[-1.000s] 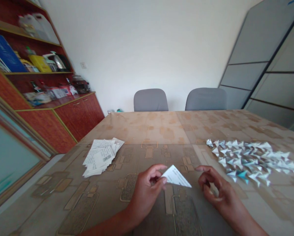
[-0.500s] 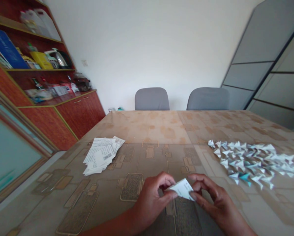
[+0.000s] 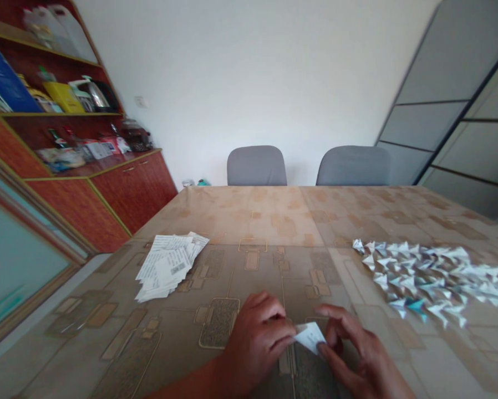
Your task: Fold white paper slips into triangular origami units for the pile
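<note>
A small folded piece of white paper [image 3: 311, 337] with faint print is held between both hands, low over the table near its front middle. My left hand [image 3: 259, 338] pinches the paper's left end, its fingers curled together. At the paper's right corner, my right hand [image 3: 351, 349] grips with the thumb, and its index finger arches above. To the left lies a loose stack of printed paper slips [image 3: 168, 267]. Several rows of small folded paper pieces [image 3: 432, 277], mostly white with one teal, cover the table's right side.
The patterned table [image 3: 249, 216] fills the lower view. Two grey chairs [image 3: 257, 166] stand behind its far edge. A reddish wooden cabinet [image 3: 135, 188] with bottles, a kettle and boxes is at the left, grey panelled doors [image 3: 432, 111] at the right.
The folded paper is slightly lower and shows a smaller face. My left hand's fingers have closed more tightly over its left end. The view has shifted a little.
</note>
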{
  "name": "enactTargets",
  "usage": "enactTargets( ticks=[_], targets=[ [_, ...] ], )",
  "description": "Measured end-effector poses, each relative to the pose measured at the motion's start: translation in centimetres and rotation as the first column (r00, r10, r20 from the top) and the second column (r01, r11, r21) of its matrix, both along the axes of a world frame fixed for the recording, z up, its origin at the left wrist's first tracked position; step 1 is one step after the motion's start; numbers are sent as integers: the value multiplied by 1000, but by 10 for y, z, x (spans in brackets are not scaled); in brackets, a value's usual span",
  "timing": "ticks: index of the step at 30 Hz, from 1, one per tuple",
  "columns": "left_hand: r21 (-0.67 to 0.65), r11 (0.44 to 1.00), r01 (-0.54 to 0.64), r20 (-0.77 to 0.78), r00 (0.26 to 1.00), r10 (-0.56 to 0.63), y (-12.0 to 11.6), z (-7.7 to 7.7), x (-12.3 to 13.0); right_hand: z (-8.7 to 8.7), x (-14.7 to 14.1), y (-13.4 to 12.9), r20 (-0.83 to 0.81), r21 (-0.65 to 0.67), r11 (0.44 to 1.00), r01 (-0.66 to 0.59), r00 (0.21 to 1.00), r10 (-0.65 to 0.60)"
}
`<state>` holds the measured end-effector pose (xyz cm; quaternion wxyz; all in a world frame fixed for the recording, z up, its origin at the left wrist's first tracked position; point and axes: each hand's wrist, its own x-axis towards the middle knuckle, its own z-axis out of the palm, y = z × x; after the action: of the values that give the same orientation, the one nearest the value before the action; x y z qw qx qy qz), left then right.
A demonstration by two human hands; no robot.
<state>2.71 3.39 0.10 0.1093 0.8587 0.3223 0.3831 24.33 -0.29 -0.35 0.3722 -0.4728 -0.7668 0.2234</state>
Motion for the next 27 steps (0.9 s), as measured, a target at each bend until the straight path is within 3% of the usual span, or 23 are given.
enactTargets(
  ticks=[4, 8, 12, 17, 22, 27],
  targets=[
    [51, 995, 87, -72, 994, -83, 3, -2, -3, 6, 2, -7, 45, -17, 998, -54, 998, 55],
    [97, 993, 74, -64, 996, -68, 3, -8, -6, 14, -1, -5, 91, -41, 993, -115, 989, 118],
    [79, 988, 130, -77, 989, -124, 5, -17, -8, 15, -3, 1, 209, -27, 973, -230, 951, 230],
    [24, 986, 165, -156, 975, -159, 11, -22, -10, 9, 4, 6, 298, 9, 959, -285, 916, 269],
    [20, 978, 207, -232, 953, -197, 8, -16, -9, 3, 11, 6, 374, 64, 960, -272, 898, 230],
    [-49, 989, 140, -366, 919, -149, -11, -3, -11, 4, 10, 1, 417, 139, 956, -258, 891, 180]
  ],
)
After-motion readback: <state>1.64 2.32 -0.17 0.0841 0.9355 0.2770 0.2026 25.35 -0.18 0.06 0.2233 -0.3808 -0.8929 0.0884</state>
